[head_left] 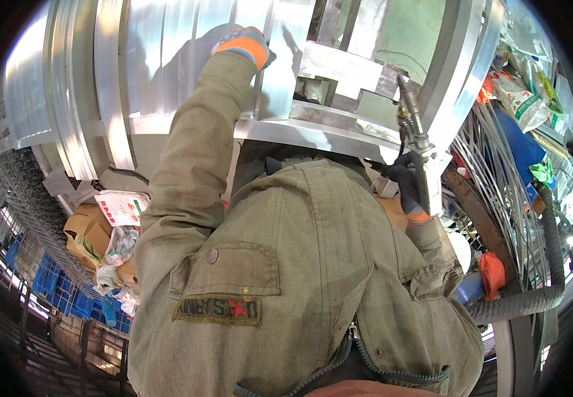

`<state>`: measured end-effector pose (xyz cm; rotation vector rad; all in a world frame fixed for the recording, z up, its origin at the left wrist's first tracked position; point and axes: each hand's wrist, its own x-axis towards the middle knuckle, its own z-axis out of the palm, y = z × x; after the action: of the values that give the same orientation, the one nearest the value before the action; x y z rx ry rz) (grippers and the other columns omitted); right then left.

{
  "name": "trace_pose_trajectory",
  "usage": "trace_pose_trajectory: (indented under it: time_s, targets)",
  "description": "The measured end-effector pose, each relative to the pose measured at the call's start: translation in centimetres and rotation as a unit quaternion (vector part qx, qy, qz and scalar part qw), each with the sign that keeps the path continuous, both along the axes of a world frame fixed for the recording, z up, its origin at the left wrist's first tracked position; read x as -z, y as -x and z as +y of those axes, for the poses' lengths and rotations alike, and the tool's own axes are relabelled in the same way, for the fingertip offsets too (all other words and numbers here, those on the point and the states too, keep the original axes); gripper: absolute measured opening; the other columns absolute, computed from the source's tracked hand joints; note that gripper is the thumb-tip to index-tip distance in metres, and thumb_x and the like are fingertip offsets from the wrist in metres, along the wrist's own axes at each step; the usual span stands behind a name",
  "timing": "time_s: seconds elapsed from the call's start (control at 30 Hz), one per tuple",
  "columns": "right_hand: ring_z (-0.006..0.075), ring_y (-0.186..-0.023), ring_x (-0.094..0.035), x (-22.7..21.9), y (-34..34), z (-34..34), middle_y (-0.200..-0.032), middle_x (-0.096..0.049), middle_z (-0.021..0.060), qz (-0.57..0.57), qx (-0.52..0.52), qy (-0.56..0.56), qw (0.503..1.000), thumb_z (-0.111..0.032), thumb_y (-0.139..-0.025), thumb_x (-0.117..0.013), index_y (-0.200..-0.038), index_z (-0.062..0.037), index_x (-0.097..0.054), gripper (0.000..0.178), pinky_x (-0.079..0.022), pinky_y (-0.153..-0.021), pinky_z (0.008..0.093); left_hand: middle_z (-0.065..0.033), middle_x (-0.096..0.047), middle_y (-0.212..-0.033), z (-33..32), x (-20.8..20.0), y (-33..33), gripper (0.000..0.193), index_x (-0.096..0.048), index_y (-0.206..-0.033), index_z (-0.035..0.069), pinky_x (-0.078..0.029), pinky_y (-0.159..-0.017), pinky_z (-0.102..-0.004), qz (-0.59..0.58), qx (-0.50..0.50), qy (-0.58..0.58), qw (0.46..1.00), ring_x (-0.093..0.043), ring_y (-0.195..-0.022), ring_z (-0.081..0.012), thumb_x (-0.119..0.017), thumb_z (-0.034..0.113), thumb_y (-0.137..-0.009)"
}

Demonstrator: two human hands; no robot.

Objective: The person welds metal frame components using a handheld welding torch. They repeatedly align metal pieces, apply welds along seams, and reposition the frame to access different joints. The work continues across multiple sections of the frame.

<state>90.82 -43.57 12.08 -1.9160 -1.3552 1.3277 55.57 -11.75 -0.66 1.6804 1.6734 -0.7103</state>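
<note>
My left hand [241,45], in a grey glove with an orange cuff, is at the silvery ribbed metal profiles [174,46]. Its fingers are hidden behind the back of the hand, so I cannot make out whether it grips an edge. In a dark glove with an orange cuff, my right hand [404,180] is closed round the handle of a welding torch [413,126]. The torch stands nearly upright, with its narrow tip toward the far side, over the right part of a metal frame [346,69]. Flat bars and plates with gaps between them make up that part.
Right of the frame lie a bundle of thin metal rods [491,172], plastic bags [524,99] and a thick ribbed hose [531,301]. At the left are a cardboard box [86,231], a printed white sheet [120,208] and blue crates [51,281]. A red cloth-like piece [491,274] hangs near the hose.
</note>
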Motion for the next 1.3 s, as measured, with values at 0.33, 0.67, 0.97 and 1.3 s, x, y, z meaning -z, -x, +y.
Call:
trace_pose_trajectory:
  time_s: [0.33,0.67,0.97,1.3]
  targets:
    - [0.0098,-0.080,-0.058,-7.6,-6.4,1.9,-0.095,-0.066,0.0013,-0.086,0.105,0.056,0.989,-0.009,-0.104,-0.071,-0.124,-0.0033,-0.072,0.021,-0.051,-0.070,0.0287,-0.0034,-0.082,-0.098,0.2,2.0,1.0,0.041,-0.083,-0.112,0.015,-0.060,-0.088,-0.0409,-0.014,0.014,-0.002,1.000,-0.076,-0.091,-0.0239,-0.088,0.047,-0.086]
    - [0.0204,-0.107,-0.074,-10.1,-7.8,13.6,-0.121,-0.078,0.0112,0.024,-0.218,0.019,0.975,-0.001,-0.097,-0.078,-0.136,-0.0001,-0.069,0.040,-0.061,-0.094,0.0340,-0.0098,-0.080,-0.112,-0.2,0.5,1.0,0.041,-0.082,-0.118,0.015,-0.058,-0.098,-0.0478,-0.023,0.025,0.026,0.999,-0.074,-0.106,-0.0328,-0.081,0.048,-0.093]
    - [0.0230,-0.112,-0.070,1.7,3.1,17.5,-0.125,-0.076,0.0148,0.160,-0.345,0.003,0.925,-0.009,-0.094,-0.083,-0.137,-0.0011,-0.067,0.047,-0.057,-0.100,0.0373,-0.0054,-0.082,-0.102,-0.5,0.9,1.4,0.044,-0.081,-0.118,0.013,-0.060,-0.088,-0.0420,-0.031,0.085,-0.007,0.996,-0.075,-0.093,-0.0257,-0.081,0.048,-0.092]
    - [0.0255,-0.077,-0.075,3.1,3.6,18.2,-0.093,-0.079,0.0181,0.138,-0.363,-0.090,0.917,-0.024,-0.098,-0.079,-0.117,-0.0029,-0.078,0.029,-0.061,-0.077,0.0380,-0.0082,-0.082,-0.112,-0.5,1.1,2.2,0.048,-0.080,-0.123,0.015,-0.060,-0.094,-0.0448,-0.032,0.140,-0.026,0.989,-0.077,-0.101,-0.0306,-0.077,0.052,-0.094]
